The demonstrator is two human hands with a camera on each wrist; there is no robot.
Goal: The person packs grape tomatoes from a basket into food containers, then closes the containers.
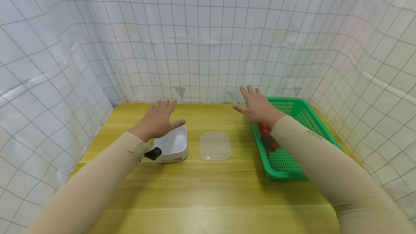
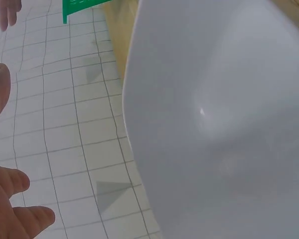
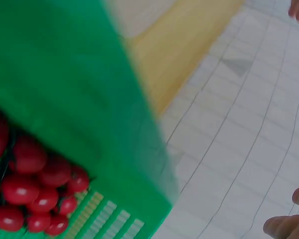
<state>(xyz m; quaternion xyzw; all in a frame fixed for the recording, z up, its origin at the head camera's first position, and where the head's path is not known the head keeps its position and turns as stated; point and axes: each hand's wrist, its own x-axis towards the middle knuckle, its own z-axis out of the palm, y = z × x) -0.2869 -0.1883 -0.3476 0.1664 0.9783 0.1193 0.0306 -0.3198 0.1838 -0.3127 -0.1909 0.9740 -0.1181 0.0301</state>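
Observation:
My left hand [image 1: 156,120] hovers with spread fingers over the back left of a white square container [image 1: 171,143]; that container's bare inside fills much of the left wrist view. Over the left back corner of a green plastic basket [image 1: 318,122] hangs my right hand [image 1: 259,107], its fingers straight and apart, holding nothing. Small red cherry tomatoes [image 3: 27,184] lie bunched in the basket, partly hidden by the right arm in the head view. Between container and basket, a clear flat lid [image 1: 215,146] rests on the table.
The wooden table [image 1: 195,194] has yellowish planks. White sheets with a dark grid [image 1: 208,39] hang behind it and at both sides. A black wrist device [image 1: 153,153] sits at the left cuff, close above the container's left side.

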